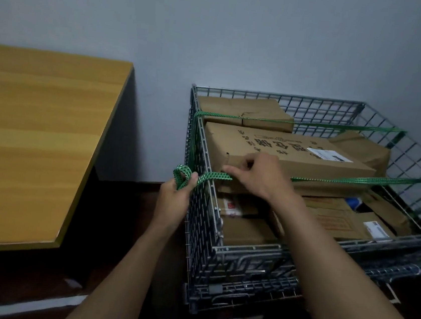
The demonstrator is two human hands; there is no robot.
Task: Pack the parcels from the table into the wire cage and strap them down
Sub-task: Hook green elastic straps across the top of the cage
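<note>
Pale blue-grey wall (219, 29) fills the upper half of the view, with dark floor (32, 283) below it. At 9 o'clock stands the wooden table (37, 126), its near corner pointing toward 7 o'clock. The wire cage (198, 218) sits on the floor from the centre out to 3 o'clock, well apart from the table.

Brown parcels lie stacked inside the cage. A long carton (283, 152) with printed characters and a white label lies on top. A paper-wrapped parcel (244, 108) lies behind it toward 12 o'clock, and flatter labelled parcels (341, 221) lie lower down toward 4 o'clock.

The green strap (359, 179) crosses the cage twice, once over the far parcel and once over the near edge of the long carton, and it also runs down the outside of the cage's 9 o'clock wall.

The left hand (173, 197) is just outside that wall, fingers curled tight round a loop of the strap's end. The right hand (260, 175) reaches over the rim at the centre, thumb and fingers pinching the strap just above the carton's near edge.
</note>
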